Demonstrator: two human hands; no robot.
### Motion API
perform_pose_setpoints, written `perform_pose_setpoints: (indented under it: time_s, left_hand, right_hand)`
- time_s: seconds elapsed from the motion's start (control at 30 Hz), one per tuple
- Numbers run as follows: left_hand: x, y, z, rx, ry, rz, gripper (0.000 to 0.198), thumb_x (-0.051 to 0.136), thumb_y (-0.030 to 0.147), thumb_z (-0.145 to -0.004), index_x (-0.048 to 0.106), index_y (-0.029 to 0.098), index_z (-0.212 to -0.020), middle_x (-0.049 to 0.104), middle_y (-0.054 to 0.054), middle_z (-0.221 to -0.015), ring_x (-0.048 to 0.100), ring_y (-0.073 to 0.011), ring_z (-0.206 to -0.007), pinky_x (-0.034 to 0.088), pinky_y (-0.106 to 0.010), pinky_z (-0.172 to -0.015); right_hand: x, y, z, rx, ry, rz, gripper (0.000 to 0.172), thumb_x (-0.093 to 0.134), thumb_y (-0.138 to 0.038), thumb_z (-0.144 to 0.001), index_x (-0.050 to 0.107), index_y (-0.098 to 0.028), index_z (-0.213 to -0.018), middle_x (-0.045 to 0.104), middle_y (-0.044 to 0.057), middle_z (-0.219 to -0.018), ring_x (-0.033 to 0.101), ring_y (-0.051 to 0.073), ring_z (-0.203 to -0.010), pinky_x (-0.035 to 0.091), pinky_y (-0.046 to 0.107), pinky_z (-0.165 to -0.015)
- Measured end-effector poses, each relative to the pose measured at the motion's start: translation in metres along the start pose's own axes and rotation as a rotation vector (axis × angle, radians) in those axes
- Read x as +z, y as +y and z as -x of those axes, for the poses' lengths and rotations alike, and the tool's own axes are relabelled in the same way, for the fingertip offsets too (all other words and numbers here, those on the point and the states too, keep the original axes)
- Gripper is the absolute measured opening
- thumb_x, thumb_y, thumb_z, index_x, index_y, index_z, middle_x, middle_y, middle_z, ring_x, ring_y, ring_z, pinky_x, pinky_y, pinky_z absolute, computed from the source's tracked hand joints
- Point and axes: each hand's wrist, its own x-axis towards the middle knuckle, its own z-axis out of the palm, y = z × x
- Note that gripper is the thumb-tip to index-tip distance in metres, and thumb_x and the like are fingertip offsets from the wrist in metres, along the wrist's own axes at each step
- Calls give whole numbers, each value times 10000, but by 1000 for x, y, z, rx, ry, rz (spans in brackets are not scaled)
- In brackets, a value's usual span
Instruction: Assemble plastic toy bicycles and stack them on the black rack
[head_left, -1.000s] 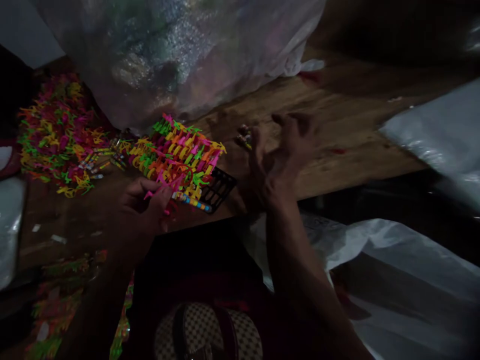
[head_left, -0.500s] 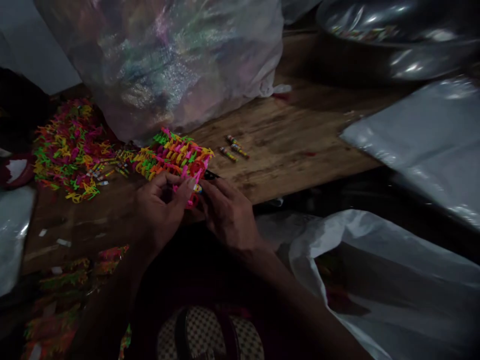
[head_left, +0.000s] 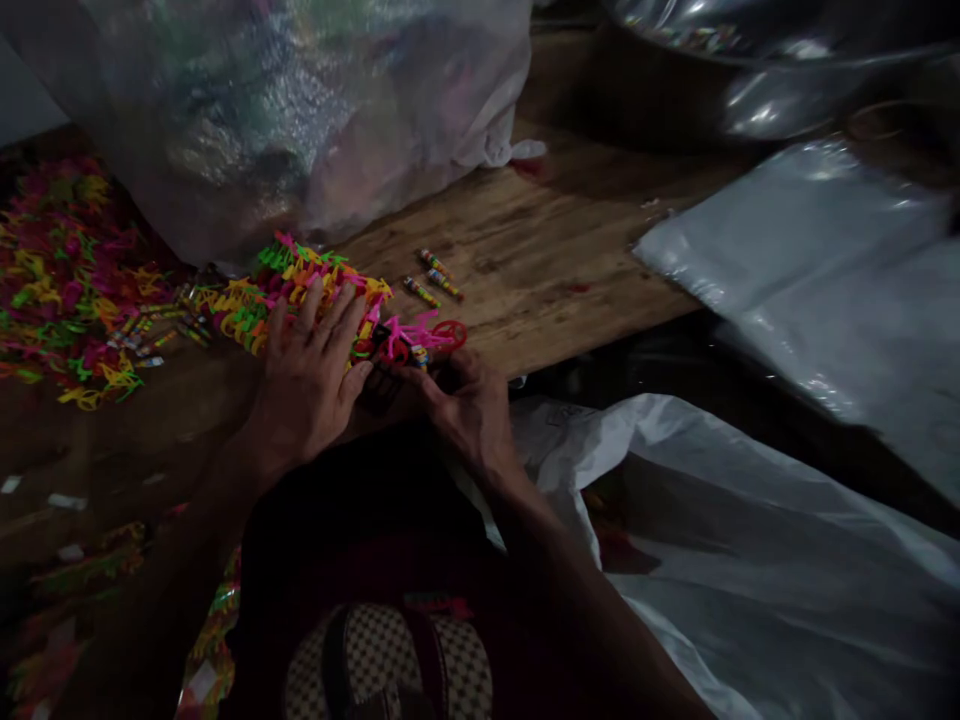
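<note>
My left hand (head_left: pixel 304 385) lies with its fingers stretched out over a row of small plastic toy pieces (head_left: pixel 247 310) in yellow, green, orange and pink. Between the thumb and fingers of my right hand (head_left: pixel 474 408) is a pink toy bicycle (head_left: pixel 420 333) with red wheels, and a small patterned tube (head_left: pixel 418 355) shows beside it. Under the bicycle, close to my left thumb, sits a dark slotted block (head_left: pixel 381 385), partly hidden. Several short patterned tubes (head_left: pixel 433 278) lie on the wooden table (head_left: pixel 555 255) just beyond my hands.
A loose heap of coloured plastic pieces (head_left: pixel 67 270) spreads at the left. Behind the row stands a large filled plastic bag (head_left: pixel 315 120). A shiny basin (head_left: pixel 772 100) and flat clear plastic sheets (head_left: pixel 795 270) are at the right. An open white sack (head_left: pixel 720 520) hangs below the table edge.
My left hand has left the pink bicycle and spread over the row of pieces. My right hand has drawn the bicycle rightward, uncovering the dark block. The whole view has shifted slightly.
</note>
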Motion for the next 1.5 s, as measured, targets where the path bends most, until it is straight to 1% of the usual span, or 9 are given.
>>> perform_pose_setpoints:
  time_s: [0.23,0.43,0.67,0.87,0.97,1.07,1.2,1.4,1.5]
  left_hand:
    - [10,-20,-1,-43,-43,62,649,585,240,-872,426,252,-1501,362,-16,-1576,302,-310,-1493,38,-565,-1256]
    - [11,-21,0,37,-27,-12,593,526,289,-942,410,140,-1504,405,-84,-1560,338,-296,-1472,49,-525,-1258]
    - [8,-24,0,97,-96,-215,623,475,294,-943,359,117,-1529,354,-108,-1591,314,-281,-1482,93,-554,-1251]
    - [-1,-18,4,100,-61,-202,668,521,306,-938,303,139,-1547,309,-107,-1613,296,-251,-1495,140,-494,-1263]
    - [-11,-17,2,114,-7,-152,636,524,363,-959,355,104,-1516,377,-128,-1576,333,-243,-1477,231,-450,-1237]
    - [-17,-22,-14,145,14,-130,556,374,359,-1014,395,82,-1495,467,-114,-1519,366,-254,-1457,254,-449,-1213]
    - [-7,-33,-44,167,-114,-113,539,317,229,-993,386,91,-1509,360,-81,-1592,269,-249,-1505,170,-445,-1236]
    - [10,-42,-52,202,-130,-113,513,333,189,-971,459,139,-1466,464,-22,-1530,319,-216,-1480,158,-426,-1255]
    - [11,-42,-50,220,-104,-97,510,329,188,-963,472,124,-1449,482,-24,-1515,338,-219,-1469,174,-432,-1252]
  right_hand:
    - [7,18,12,-204,23,434,276,454,-318,-989,674,-185,-1091,682,121,-927,629,241,-839,532,367,-744]
    - [-8,24,29,-198,-85,454,352,433,-268,-1001,611,-202,-1297,654,107,-1027,626,215,-905,532,324,-759]
    - [-23,25,35,-445,-17,408,197,527,-244,-978,687,-178,-1072,680,58,-875,639,143,-721,513,238,-635]
    - [-15,10,27,-355,0,337,95,571,-243,-934,583,-192,-854,619,23,-712,576,155,-594,486,274,-540]
    - [-6,8,23,-403,-15,291,61,520,-179,-934,572,-208,-921,667,42,-819,645,178,-718,540,296,-647]
    - [3,11,17,-440,20,291,79,529,-196,-927,594,-205,-970,686,68,-889,664,209,-813,559,342,-726]
    - [16,15,1,-321,41,264,152,532,-294,-943,613,-204,-852,653,46,-744,606,184,-635,507,318,-577]
    - [32,22,-20,-152,81,83,184,603,-364,-911,654,-194,-861,686,54,-825,628,196,-763,537,367,-760]
    - [39,30,-27,-79,68,7,210,615,-396,-900,655,-201,-833,670,32,-788,613,190,-745,526,353,-740]
